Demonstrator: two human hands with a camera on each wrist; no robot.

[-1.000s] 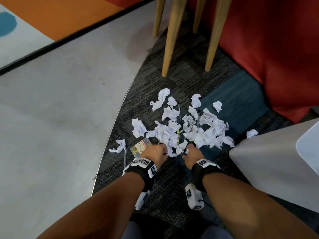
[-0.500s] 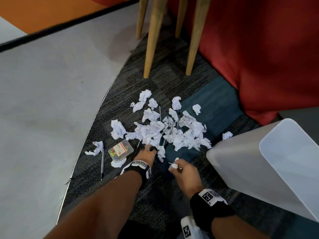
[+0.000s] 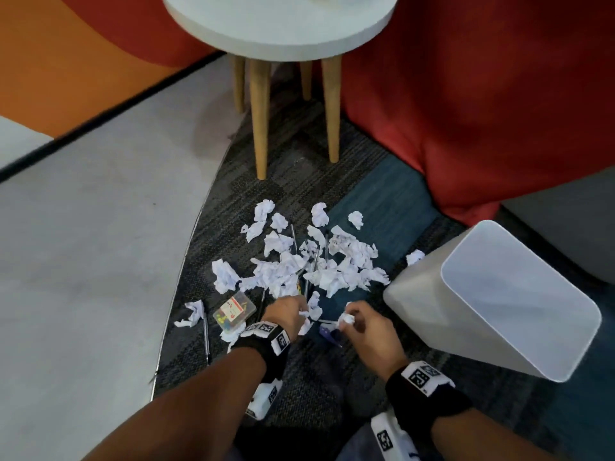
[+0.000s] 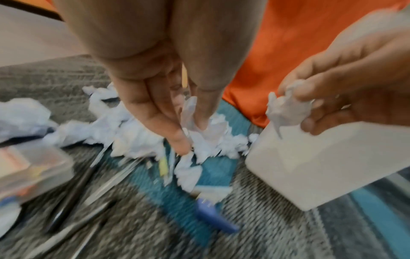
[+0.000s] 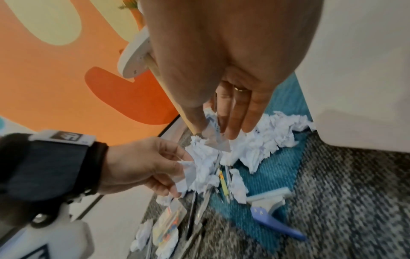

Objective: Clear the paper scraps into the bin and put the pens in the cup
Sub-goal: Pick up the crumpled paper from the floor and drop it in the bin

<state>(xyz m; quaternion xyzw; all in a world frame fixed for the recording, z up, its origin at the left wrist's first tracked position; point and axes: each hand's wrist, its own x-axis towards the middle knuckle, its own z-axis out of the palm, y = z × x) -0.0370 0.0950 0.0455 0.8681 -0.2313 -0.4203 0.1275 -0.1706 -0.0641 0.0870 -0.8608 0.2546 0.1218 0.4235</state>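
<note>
1. Down on the carpet [image 3: 332,377], a heap of paper scraps [image 3: 309,267] lies in front of the round side table [image 3: 283,24], with several pens [image 5: 200,206] mixed in and under it.
2. The right hand [image 3: 369,331] pinches one crumpled scrap [image 4: 286,108] between thumb and fingertips, lifted off the floor just left of the bin [image 3: 492,331].
3. The left hand [image 3: 286,311] reaches into the near edge of the heap, its fingers pinching another scrap [image 5: 188,170].
4. The white bin stands tilted beside the heap, mouth open toward the person.
5. A clear box of coloured pins [image 3: 234,312] lies left of the left hand, and a blue-handled tool [image 5: 272,215] lies near the pens.
6. One more pen [image 3: 206,337] lies apart at the carpet edge.
</note>
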